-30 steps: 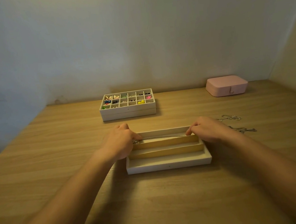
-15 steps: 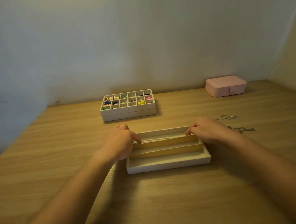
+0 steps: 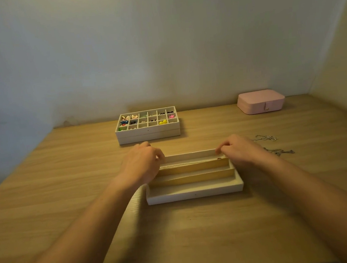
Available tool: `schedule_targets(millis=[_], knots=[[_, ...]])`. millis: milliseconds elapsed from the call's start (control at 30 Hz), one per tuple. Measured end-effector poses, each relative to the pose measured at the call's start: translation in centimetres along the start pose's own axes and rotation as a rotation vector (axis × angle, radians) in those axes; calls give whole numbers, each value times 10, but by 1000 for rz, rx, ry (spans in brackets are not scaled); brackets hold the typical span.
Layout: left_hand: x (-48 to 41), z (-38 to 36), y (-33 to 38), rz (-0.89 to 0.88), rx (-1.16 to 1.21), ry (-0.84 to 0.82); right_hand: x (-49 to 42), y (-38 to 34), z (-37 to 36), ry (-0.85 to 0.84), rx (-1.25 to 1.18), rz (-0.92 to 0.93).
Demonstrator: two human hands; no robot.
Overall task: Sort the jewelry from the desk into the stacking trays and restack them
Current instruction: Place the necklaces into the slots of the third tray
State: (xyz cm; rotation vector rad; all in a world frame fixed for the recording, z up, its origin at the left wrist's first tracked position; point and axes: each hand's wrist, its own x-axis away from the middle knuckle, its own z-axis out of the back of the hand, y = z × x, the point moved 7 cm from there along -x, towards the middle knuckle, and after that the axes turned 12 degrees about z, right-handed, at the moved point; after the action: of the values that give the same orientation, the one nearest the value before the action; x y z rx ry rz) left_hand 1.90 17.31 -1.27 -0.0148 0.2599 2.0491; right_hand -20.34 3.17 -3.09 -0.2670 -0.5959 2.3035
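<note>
Two hands work the far slot of the long-slot tray (image 3: 194, 194), set square before me, I'd say, so long pieces can lie straight: my left hand (image 3: 142, 166) curls at its left end, my right hand (image 3: 240, 151) at its right, fingers bent; whether they pinch anything I cannot tell. Loose necklaces (image 3: 277, 152) lie on the desk (image 3: 67, 185) just right of it; the stacked grid trays (image 3: 148, 132) sit beyond.
</note>
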Motion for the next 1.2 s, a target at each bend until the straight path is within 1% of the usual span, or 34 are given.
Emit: schedule_targets(millis=[67, 167, 333, 400, 500, 633, 733, 833, 933, 1100, 1200], knots=[[1, 5, 19, -19, 83, 11, 4, 0, 8, 46, -34, 6], [2, 8, 59, -53, 223, -18, 12, 14, 28, 135, -1, -42], [4, 2, 133, -112, 386, -93, 35, 70, 65, 291, 1, -180], [5, -6, 162, -131, 416, -129, 48, 97, 77, 307, 17, -238], [5, -21, 201, -152, 428, -181, 61, 129, 80, 255, 6, -300], [3, -31, 238, -189, 415, -151, 63, 146, 73, 190, -15, -292], [-1, -37, 254, -186, 413, -134, 56, 154, 70, 172, 64, -266], [-6, -44, 263, -168, 407, -132, 51, 157, 67, 169, 79, -242], [-15, -53, 268, -156, 400, -146, 47, 156, 64, 131, 78, -214], [-25, -77, 282, -192, 200, -192, 43, 155, 59, 27, 104, -190], [-22, -87, 292, -238, 150, -226, 44, 156, 57, 10, 80, -164]])
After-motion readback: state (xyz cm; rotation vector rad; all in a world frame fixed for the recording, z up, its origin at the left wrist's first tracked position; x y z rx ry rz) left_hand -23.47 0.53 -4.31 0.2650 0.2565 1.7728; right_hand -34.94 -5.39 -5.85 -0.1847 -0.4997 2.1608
